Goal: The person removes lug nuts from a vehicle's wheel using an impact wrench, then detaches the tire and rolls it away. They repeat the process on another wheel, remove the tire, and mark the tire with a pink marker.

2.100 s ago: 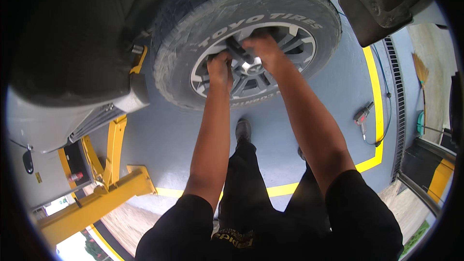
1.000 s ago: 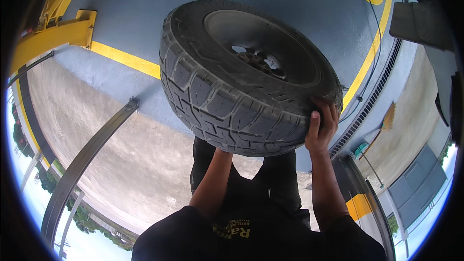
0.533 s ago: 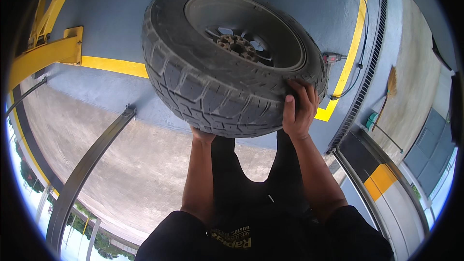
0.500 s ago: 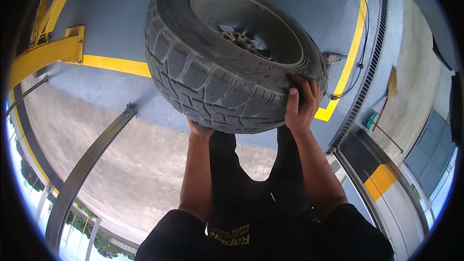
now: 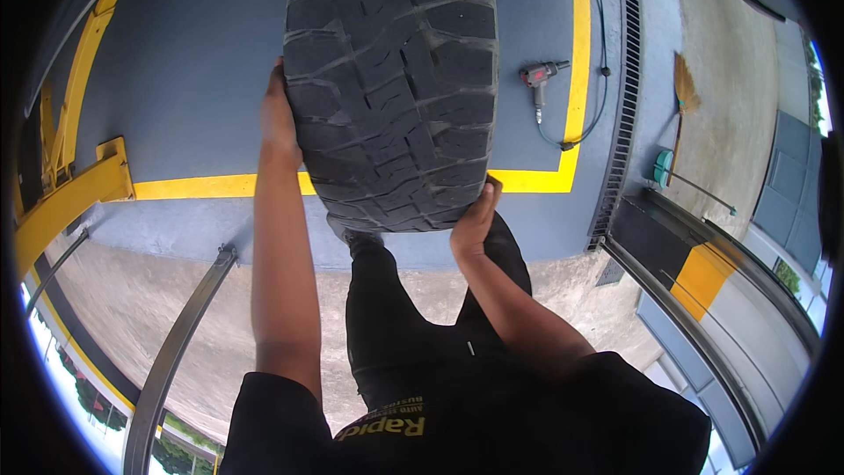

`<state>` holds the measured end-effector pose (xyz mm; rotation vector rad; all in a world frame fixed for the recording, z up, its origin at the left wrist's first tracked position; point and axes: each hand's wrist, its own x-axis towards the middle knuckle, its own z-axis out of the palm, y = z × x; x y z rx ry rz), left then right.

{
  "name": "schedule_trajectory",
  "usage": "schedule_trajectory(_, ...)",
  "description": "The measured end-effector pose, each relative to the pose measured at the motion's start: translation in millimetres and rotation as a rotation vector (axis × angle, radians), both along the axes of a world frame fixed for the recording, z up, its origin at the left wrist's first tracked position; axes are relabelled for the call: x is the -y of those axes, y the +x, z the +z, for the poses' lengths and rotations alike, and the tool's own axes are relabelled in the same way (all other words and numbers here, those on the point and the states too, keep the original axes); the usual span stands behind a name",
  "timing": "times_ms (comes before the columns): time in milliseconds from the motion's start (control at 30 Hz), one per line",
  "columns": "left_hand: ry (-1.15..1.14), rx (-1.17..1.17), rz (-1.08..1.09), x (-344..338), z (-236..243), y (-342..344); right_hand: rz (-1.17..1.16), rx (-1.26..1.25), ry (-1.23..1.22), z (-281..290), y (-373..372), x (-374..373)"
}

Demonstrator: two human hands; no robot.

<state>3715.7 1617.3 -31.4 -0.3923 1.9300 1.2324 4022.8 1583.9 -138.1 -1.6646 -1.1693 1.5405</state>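
A large black tire [image 5: 387, 79] fills the upper middle, turned upright so its blocky tread faces the camera; its rim is hidden. My left hand [image 5: 280, 114] grips the tire's left side, with the fingertips out of sight behind the sidewall. My right hand [image 5: 475, 215] holds the lower right of the tire, fingers curled around its edge. My legs and a shoe show beneath it.
An impact wrench [image 5: 541, 79] with a black hose lies on the painted floor to the right. Beyond are a grated drain [image 5: 622, 105], a broom [image 5: 686, 88] and a teal dustpan [image 5: 661, 167]. Yellow lift arms [image 5: 75, 198] and a metal rail [image 5: 185, 334] stand at left.
The tire came off from under the vehicle into my hands, then turned from lying tilted to upright. My left hand rose along its side; the wrench now shows fully.
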Motion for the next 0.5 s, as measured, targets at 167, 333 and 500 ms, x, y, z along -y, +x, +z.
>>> schedule_trajectory(167, -0.156, -0.106, -0.567, -60.8, 0.0, 13.2, 0.285, -0.215, -0.515, 25.1, 54.4, 34.2)
schedule_trajectory(333, -0.184, 0.001, -1.018, -78.8, 25.9, 23.6, -0.435, -0.567, -0.505, 70.0, 114.9, -103.8)
schedule_trajectory(500, -0.184, 0.051, -1.315, -47.0, 17.1, 46.3, -0.485, -0.687, -0.493, 84.4, 132.8, -88.8)
